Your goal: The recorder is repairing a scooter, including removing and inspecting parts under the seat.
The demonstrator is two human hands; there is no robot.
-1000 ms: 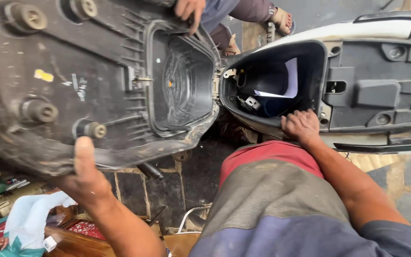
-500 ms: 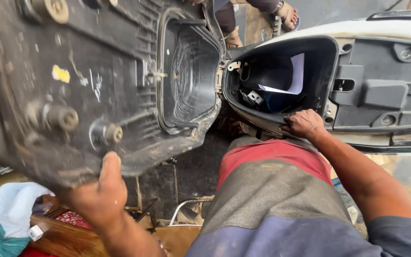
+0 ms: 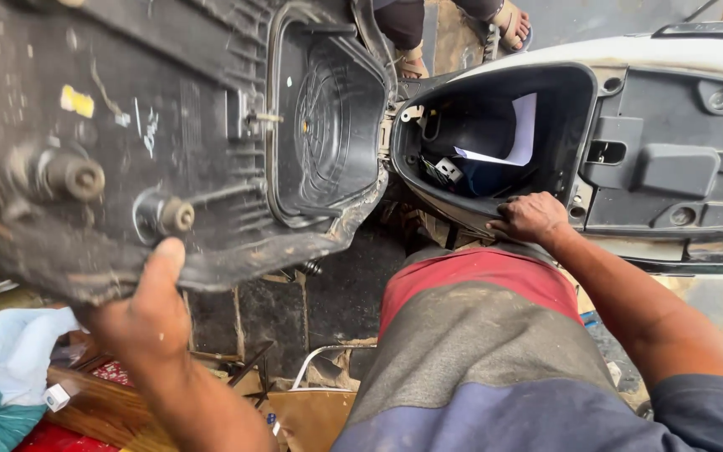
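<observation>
1. We are over a dark tiled floor in a cluttered work area, with a scooter to the right and cloth and wooden bits at lower left.
2. Our left hand is closed on the near edge of the seat, thumb pressed flat on its grimy underside, the fingers hidden behind the rim.
3. The seat is tipped up on its hinge, underside towards us, and spans the upper left of the view. It joins the scooter at the front of the bin.
4. We judge the seat a stiff, ribbed plastic pan with padding on the far side: moderately heavy, not fragile, but dusty and a little greasy, so the thumb could slide.
5. The edge rim is the sound place to hold it. The rubber stops near the thumb stick out and would give poor purchase.
6. Our right hand rests on the near lip of the bin, fingers curled loosely over it, gripping nothing that we can see.
7. Inside the bin lie a white sheet and some small dark items; we cannot tell what they are.
8. Beyond the seat, another person's sandalled foot stands on the ground.
</observation>
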